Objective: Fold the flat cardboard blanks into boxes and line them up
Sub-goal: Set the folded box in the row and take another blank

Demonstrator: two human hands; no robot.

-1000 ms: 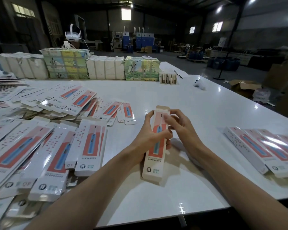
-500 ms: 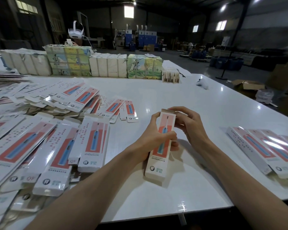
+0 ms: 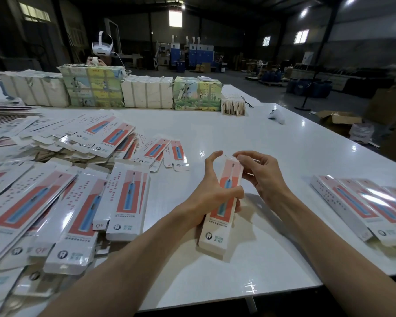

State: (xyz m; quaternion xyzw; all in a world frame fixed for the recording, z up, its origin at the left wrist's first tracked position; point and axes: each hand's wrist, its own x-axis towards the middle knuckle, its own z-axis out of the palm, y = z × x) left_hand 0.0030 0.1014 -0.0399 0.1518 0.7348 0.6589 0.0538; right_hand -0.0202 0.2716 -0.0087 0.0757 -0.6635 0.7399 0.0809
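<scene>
The left grip (image 3: 212, 191) is clamping the box (image 3: 214, 232) round its middle. The thumb is lying across the printed front, the other fingers are wrapping behind, and the forefinger is reaching up beside the top end. The left forearm is coming in from the near edge of the surface (image 3: 238, 129), angled to the right.

The right grip (image 3: 261, 175) is closing on the box's top end. Its forefinger is curling over the upper edge and its thumb is pressing the right side, with the remaining fingers loosely curled behind. The right forearm is entering from the near right corner.

The box is standing squared up, not flat. It is a long, narrow carton, white with a red panel and a blue toothbrush picture. It is tilting away from the person, with its lower end sitting on the surface near the middle of the near edge. Whether the top flap is fully tucked cannot be told.

A row of finished boxes (image 3: 364, 202) is lying side by side at the right edge. Flat blanks (image 3: 55, 202) are lying heaped and overlapping along the left side. Wrapped stacks (image 3: 146, 92) are lining the far edge, and a white controller (image 3: 276, 115) is lying towards the far right corner.
</scene>
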